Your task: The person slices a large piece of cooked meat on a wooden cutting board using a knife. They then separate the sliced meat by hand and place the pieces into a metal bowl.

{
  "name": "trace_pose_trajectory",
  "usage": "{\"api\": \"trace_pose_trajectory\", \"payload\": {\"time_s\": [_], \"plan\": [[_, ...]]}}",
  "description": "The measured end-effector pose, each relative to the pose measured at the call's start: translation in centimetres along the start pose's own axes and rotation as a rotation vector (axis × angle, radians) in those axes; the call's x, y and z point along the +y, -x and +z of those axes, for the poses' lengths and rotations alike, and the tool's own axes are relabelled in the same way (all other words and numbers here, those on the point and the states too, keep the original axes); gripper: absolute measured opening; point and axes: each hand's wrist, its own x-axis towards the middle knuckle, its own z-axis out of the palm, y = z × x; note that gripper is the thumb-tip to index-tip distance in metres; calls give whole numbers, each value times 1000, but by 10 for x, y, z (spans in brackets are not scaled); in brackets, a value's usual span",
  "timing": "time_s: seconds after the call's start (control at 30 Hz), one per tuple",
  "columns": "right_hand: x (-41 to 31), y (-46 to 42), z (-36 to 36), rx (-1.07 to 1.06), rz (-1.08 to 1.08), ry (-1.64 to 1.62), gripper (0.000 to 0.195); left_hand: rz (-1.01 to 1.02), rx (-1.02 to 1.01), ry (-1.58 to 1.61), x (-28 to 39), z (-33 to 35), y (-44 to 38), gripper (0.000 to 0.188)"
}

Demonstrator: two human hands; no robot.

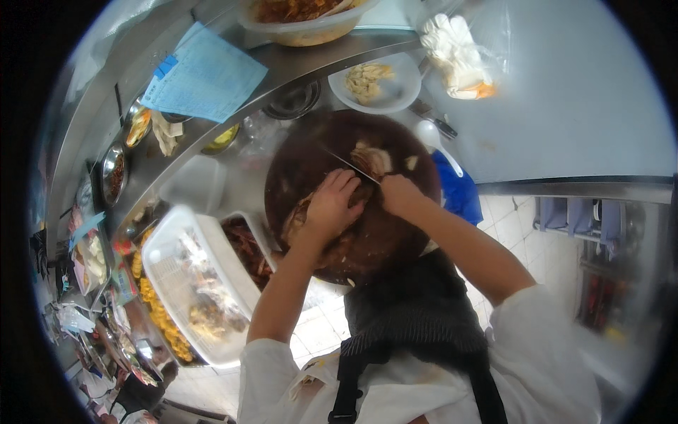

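On a round dark chopping block (381,244), my right hand (401,195) is closed around the handle of a knife (352,164), whose blade points up and left. My left hand (333,204) rests, fingers curled, on a dark brown piece of food (363,192) just left of the knife; its exact kind is unclear. Sliced meat (373,159) lies on the far side of the blade, with a small pale piece (411,162) to its right. More brownish food (296,220) lies beside my left wrist.
Beyond the block stands a white bowl (389,103) of pale strips. A white spoon (435,139) and a blue cloth or bag (460,185) are at the right. At the left are a white plastic basket (159,254) and a tray of dark red strips (246,246). Another person (132,397) shows at lower left.
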Motion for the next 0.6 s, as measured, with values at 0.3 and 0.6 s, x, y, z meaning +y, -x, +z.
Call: {"api": "trace_pose_trajectory", "payload": {"time_s": [0.3, 0.6], "plan": [[-12, 64, -69, -212, 71, 62, 16, -33, -8, -24, -2, 4, 2, 46], [-19, 39, -47, -203, 137, 26, 15, -28, -9, 3, -6, 3, -2, 47]]}}
